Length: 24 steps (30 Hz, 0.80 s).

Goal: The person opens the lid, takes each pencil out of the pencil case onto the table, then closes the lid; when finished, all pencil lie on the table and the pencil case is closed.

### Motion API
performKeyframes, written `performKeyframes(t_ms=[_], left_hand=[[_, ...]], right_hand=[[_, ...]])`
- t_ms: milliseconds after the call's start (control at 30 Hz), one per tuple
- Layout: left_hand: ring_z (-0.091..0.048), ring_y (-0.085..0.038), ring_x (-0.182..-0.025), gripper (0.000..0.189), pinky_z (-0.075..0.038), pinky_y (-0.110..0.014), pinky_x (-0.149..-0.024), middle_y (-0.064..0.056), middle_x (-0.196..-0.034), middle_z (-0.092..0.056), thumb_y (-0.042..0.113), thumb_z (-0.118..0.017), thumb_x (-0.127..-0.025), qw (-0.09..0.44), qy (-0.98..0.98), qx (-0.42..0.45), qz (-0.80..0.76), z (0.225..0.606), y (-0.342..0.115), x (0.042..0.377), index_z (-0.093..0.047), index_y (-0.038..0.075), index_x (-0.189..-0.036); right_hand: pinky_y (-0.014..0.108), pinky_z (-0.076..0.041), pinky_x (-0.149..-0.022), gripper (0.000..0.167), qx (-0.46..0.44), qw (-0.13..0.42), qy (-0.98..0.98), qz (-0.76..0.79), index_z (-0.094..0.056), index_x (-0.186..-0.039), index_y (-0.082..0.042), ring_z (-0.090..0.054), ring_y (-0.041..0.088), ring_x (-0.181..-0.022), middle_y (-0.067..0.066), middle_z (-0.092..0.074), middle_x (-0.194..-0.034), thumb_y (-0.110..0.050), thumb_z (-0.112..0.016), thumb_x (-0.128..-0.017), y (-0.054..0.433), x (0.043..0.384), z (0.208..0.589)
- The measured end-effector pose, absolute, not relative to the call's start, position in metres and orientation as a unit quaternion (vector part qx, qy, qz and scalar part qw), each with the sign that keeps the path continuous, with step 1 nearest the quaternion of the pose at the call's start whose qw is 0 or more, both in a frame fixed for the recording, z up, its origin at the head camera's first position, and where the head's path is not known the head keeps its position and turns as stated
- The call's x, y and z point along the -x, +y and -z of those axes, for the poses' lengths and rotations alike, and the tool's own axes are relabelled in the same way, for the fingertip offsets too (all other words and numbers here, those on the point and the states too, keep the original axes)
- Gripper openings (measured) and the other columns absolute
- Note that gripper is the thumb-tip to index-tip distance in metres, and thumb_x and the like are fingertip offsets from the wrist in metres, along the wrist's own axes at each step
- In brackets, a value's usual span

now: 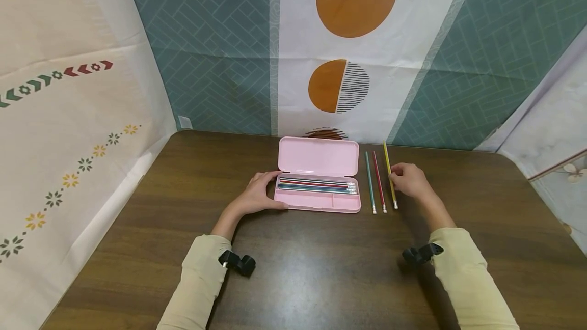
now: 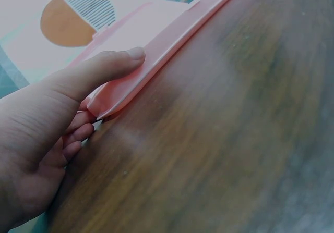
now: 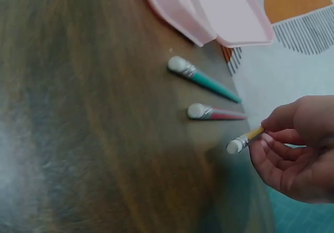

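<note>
An open pink pencil case (image 1: pixel 302 200) lies on the table with its lid (image 1: pixel 318 156) tipped back. Several pencils (image 1: pixel 316 186) fill its rear compartment, erasers to the right. My left hand (image 1: pixel 258 195) grips the case's left end, the thumb (image 2: pixel 117 65) on its front edge. Over on the right, my right hand (image 1: pixel 409 179) pinches a yellow pencil (image 1: pixel 387 162) between thumb and fingers, its eraser end pointing toward me. Left of it lie a red pencil (image 1: pixel 379 181) and a green pencil (image 1: pixel 369 182), roughly parallel, with white erasers toward me.
The brown wooden table (image 1: pixel 321 269) reaches back to a patterned cloth (image 1: pixel 220 65) hanging behind it. Another printed cloth (image 1: pixel 69 131) hangs on the left side. A black wrist camera (image 1: pixel 237 263) sits on the left sleeve, and another camera (image 1: pixel 422 254) on the right.
</note>
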<state>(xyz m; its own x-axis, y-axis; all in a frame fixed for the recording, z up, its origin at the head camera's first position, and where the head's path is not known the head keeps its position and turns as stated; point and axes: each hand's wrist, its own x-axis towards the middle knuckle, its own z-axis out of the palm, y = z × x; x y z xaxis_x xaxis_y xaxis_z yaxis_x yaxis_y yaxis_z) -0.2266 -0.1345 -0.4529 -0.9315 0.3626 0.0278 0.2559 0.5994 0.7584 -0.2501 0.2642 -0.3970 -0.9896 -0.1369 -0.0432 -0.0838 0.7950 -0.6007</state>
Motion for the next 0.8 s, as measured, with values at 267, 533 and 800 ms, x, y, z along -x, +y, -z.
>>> performKeyframes(t_ms=[267, 533, 800], left_hand=[[-0.036, -0.027, -0.124, 0.096, -0.033, -0.05, -0.102, -0.011, -0.14, -0.047, 0.038, -0.088, -0.066, 0.065, 0.892, -0.174, -0.413, 0.453, -0.135, 0.226, -0.043, 0.008, -0.145], [-0.036, -0.027, -0.124, 0.095, -0.032, -0.05, -0.102, -0.011, -0.14, -0.048, 0.038, -0.088, -0.065, 0.061, 0.892, -0.175, -0.412, 0.452, -0.134, 0.226, -0.044, 0.008, -0.144], [-0.036, -0.027, -0.123, 0.096, -0.033, -0.05, -0.101, -0.011, -0.141, -0.047, 0.039, -0.087, -0.066, 0.062, 0.892, -0.177, -0.41, 0.452, -0.135, 0.226, -0.043, 0.008, -0.145]], right_hand=[[0.04, -0.054, -0.065, 0.031, 0.037, 0.053, 0.953, 0.296, -0.056, -0.11, 0.021, -0.065, 0.023, -0.064, 0.03, -0.064, -0.097, -0.004, -0.052, -0.092, 0.262, 0.247, 0.408], [0.045, -0.051, -0.074, 0.032, 0.021, 0.035, 0.962, 0.271, -0.058, -0.109, 0.019, -0.065, 0.032, -0.076, 0.029, -0.065, -0.098, -0.006, -0.054, -0.09, 0.258, 0.247, 0.41], [0.051, -0.046, -0.083, 0.032, 0.018, 0.017, 0.968, 0.248, -0.061, -0.106, 0.018, -0.059, 0.044, -0.094, 0.029, -0.065, -0.1, -0.009, -0.054, -0.089, 0.254, 0.247, 0.41]])
